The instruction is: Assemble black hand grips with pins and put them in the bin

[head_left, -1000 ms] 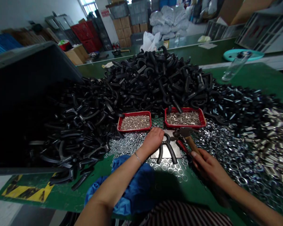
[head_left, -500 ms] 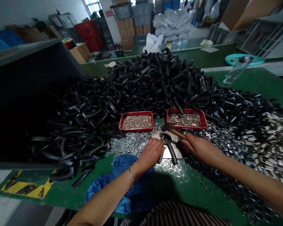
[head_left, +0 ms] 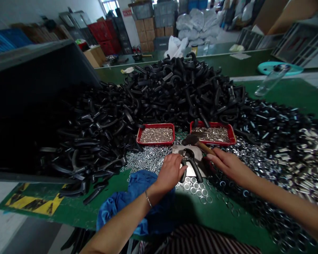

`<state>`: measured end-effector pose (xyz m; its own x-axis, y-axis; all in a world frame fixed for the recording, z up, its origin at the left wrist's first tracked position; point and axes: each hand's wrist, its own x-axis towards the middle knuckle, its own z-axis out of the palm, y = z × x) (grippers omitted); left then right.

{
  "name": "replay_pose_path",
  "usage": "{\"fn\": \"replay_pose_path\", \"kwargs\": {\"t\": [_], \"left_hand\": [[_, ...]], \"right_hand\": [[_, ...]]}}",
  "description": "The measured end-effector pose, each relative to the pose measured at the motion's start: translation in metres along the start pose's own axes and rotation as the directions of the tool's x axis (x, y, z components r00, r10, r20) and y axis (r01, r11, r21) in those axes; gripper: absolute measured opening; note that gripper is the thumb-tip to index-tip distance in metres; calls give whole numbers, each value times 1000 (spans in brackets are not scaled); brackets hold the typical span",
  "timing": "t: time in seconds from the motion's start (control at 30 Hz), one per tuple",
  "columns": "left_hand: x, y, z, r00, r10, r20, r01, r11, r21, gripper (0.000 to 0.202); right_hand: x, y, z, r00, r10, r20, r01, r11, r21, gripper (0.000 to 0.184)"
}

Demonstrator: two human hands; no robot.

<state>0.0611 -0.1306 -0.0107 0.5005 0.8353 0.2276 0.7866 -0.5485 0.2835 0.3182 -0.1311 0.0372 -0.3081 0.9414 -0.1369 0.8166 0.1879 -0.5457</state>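
My right hand (head_left: pixel 226 164) is closed around the wooden handle of a hammer (head_left: pixel 205 148), whose dark head is over the metal plate's upper edge, near the right red tray. Under my left hand (head_left: pixel 171 171), a black clamp-like part (head_left: pixel 194 167) with two curved handles lies on the metal plate (head_left: pixel 198 153). The left fingers are closed on its left handle. Just below the plate lie several flat metal rings (head_left: pixel 198 193). What the left fingertips press on is partly hidden.
Two red trays (head_left: pixel 155 143) of small metal pieces stand behind the plate. Black parts (head_left: pixel 172 91) form a large heap beyond, near a grey crate (head_left: pixel 76 70). Metal cylinders (head_left: pixel 302 165) lie right; blue cloth (head_left: pixel 137 183) lies left of my lap.
The hammer head has shifted slightly and appears a little higher off the plate. The left hand stays on the black part. The whole view has shifted a little.
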Motion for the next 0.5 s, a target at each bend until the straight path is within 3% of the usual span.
{"fn": "replay_pose_path", "kwargs": {"t": [0.07, 0.13, 0.27, 0.37, 0.43, 0.5], "left_hand": [[-4, 9, -2, 992, -128, 21, 127, 991, 38, 40], [-7, 19, -1, 971, -216, 99, 207, 974, 91, 40], [-8, 36, 6, 917, -341, 208, 318, 938, 137, 30], [-6, 41, 9, 911, -334, 241, 316, 942, 112, 28], [-5, 40, 9, 919, -310, 244, 298, 951, 86, 26], [-6, 36, 8, 931, -279, 236, 271, 960, 68, 24]], "right_hand": [[-13, 1, 7, 1000, 1, -18, -2, 997, -73, 41], [-23, 1, 13, 999, -7, 42, 13, 992, -127, 44], [-32, 0, 18, 997, -2, 83, 3, 1000, -7, 41], [-33, 6, 18, 997, 52, 49, -53, 998, 22, 37], [-32, 14, 18, 994, 61, 90, -70, 992, 102, 32], [-29, 27, 20, 1000, 24, 2, -24, 980, 198, 24]]}}
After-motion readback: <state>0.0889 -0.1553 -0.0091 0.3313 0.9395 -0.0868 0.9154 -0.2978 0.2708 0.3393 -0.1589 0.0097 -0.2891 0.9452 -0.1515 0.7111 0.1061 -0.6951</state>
